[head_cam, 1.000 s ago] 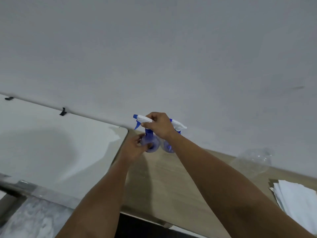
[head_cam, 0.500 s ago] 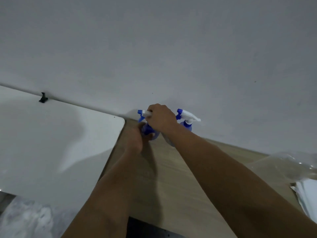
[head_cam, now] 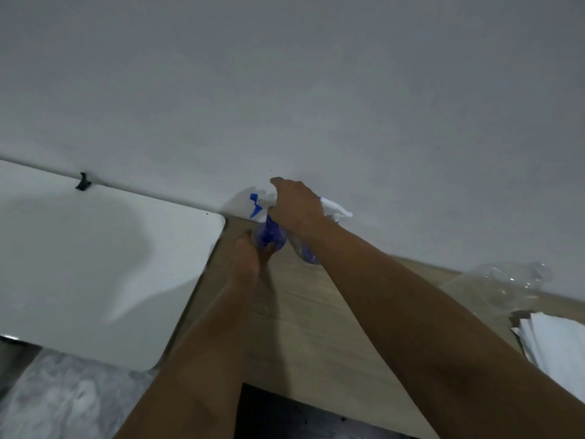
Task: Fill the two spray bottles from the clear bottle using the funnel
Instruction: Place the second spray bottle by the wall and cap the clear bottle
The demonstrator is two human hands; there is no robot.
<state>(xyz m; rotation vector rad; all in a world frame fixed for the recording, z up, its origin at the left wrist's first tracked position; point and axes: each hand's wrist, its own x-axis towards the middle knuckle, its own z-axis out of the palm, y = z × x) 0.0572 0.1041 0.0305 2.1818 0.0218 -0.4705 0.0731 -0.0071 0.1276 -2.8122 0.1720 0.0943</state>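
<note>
Two blue spray bottles with white and blue trigger heads stand against the wall at the back of the wooden table [head_cam: 316, 327]. My left hand [head_cam: 250, 251] grips the body of the left spray bottle [head_cam: 269, 237]. My right hand [head_cam: 296, 205] is curled over that bottle's spray head, with one finger raised. The right spray bottle [head_cam: 308, 253] stands just behind my right wrist, its white head [head_cam: 337, 209] sticking out to the right. The clear bottle [head_cam: 509, 282] lies at the far right by the wall. No funnel is in view.
A white board or tabletop [head_cam: 95, 264] adjoins the wooden table on the left, with a black clip [head_cam: 83, 182] at its back edge. A stack of white paper towels [head_cam: 557, 343] sits at the right edge. A grey wall rises directly behind.
My right hand has turned on the left bottle's spray head and one finger has lifted. The view has shifted slightly; both bottles stay in place.
</note>
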